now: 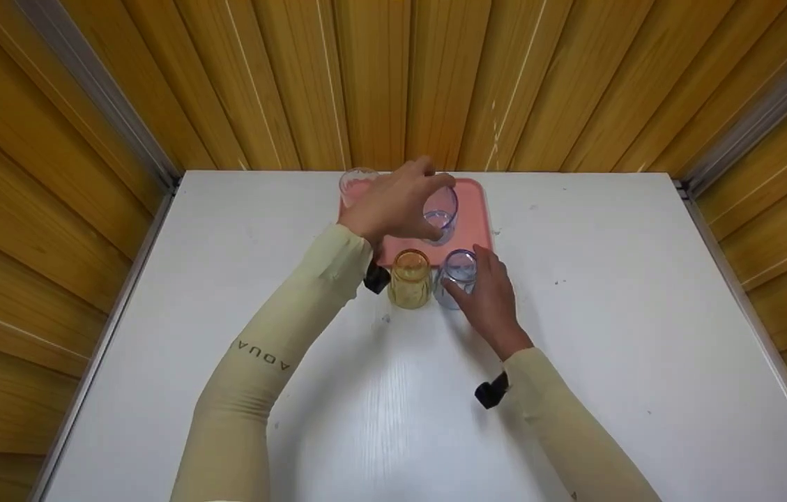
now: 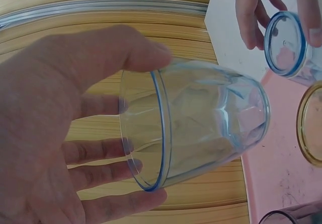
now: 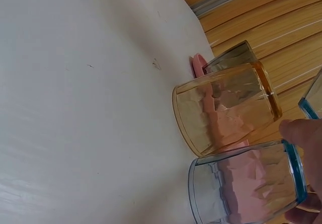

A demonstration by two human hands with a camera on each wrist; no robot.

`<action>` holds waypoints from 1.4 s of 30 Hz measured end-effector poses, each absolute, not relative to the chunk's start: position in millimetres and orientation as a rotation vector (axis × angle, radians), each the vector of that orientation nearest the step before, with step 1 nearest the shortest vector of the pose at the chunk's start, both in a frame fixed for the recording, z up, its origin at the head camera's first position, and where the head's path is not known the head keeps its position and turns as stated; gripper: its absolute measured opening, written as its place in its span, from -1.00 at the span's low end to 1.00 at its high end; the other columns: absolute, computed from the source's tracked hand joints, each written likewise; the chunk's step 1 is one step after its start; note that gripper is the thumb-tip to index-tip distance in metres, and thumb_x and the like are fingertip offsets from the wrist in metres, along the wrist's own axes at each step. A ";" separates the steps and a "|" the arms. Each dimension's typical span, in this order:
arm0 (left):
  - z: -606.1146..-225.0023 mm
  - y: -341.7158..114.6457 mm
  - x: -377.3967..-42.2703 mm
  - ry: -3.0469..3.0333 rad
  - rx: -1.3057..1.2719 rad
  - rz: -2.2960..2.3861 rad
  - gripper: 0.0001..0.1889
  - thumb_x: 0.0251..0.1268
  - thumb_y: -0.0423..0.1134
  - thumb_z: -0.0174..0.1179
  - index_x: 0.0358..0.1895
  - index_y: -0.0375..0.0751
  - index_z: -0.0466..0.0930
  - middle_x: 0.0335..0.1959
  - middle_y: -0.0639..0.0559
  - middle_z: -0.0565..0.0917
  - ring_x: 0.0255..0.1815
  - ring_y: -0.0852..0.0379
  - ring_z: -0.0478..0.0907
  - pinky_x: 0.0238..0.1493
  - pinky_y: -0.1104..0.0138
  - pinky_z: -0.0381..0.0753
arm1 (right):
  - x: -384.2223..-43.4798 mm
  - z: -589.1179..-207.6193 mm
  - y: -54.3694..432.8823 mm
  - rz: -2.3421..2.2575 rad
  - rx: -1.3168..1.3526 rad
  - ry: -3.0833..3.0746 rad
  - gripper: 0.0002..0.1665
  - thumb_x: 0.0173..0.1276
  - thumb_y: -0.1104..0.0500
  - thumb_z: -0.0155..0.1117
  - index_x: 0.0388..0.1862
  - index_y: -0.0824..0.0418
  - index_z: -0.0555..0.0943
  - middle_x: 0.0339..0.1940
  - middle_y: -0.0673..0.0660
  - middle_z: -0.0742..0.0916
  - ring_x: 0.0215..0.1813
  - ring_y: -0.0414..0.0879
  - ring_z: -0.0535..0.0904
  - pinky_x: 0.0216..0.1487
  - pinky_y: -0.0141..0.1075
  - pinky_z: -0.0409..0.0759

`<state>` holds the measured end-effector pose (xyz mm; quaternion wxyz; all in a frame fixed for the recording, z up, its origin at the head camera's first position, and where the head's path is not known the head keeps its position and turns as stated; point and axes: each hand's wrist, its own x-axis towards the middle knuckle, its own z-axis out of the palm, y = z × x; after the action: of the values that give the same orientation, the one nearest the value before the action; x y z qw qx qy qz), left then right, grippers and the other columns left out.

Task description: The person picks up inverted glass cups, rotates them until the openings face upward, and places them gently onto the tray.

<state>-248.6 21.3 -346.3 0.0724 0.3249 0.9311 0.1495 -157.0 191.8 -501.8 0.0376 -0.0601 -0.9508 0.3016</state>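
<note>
My left hand (image 1: 400, 202) holds a clear blue-rimmed glass (image 2: 201, 118) over the pink tray (image 1: 473, 209). Its thumb and spread fingers grip the glass at the rim, and in the left wrist view the glass lies sideways. On the table in front of the tray stands a second blue-rimmed glass (image 1: 461, 268), upright. My right hand (image 1: 494, 296) grips this one near its top, thumb on one side and fingers on the other. Just left of it is an upright amber glass (image 1: 410, 284), which neither hand holds.
Another clear glass (image 1: 357, 183) is at the tray's back left corner, partly behind the left hand. The white table (image 1: 595, 293) ends at a wood-plank wall (image 1: 435, 84) behind the tray, with more planks on both sides.
</note>
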 end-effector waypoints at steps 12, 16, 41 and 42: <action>-349.3 27.7 -252.2 2.770 0.949 0.465 -0.16 -0.11 0.04 0.51 0.36 0.31 0.35 0.32 0.01 0.35 0.26 0.06 0.41 0.15 0.07 0.60 | -159.2 -503.2 191.8 0.897 -0.182 -2.933 -0.11 0.31 -0.08 0.31 0.48 0.12 0.13 0.40 0.20 0.36 0.43 0.11 0.31 0.42 0.00 0.35; -350.2 30.5 -253.1 2.756 0.946 0.492 -0.16 -0.10 0.04 0.51 0.36 0.32 0.34 0.34 0.02 0.33 0.28 0.06 0.39 0.17 0.07 0.58 | -158.8 -503.2 194.3 0.900 -0.177 -2.922 -0.14 0.29 -0.07 0.33 0.45 0.14 0.19 0.40 0.20 0.38 0.43 0.12 0.31 0.42 0.00 0.36; -360.1 43.2 -263.0 2.726 0.966 0.498 -0.19 -0.06 -0.01 0.49 0.36 0.28 0.35 0.32 0.01 0.33 0.26 0.06 0.38 0.16 0.13 0.60 | -152.2 -496.8 197.6 1.045 -0.237 -3.016 -0.13 0.20 -0.08 0.42 0.38 0.10 0.23 0.24 0.13 0.47 0.34 0.04 0.41 0.36 0.00 0.43; -360.6 43.8 -263.5 2.725 0.965 0.500 -0.19 -0.06 0.00 0.49 0.36 0.28 0.35 0.31 0.01 0.33 0.25 0.06 0.38 0.15 0.14 0.61 | -151.6 -497.0 197.8 1.051 -0.242 -3.017 -0.13 0.19 -0.08 0.43 0.38 0.10 0.23 0.25 0.12 0.47 0.35 0.04 0.41 0.36 0.00 0.43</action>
<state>-263.5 43.8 -360.6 0.1039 0.3272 0.9238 0.1696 -151.6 197.8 -497.0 -0.0311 -0.0755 -0.9412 0.3279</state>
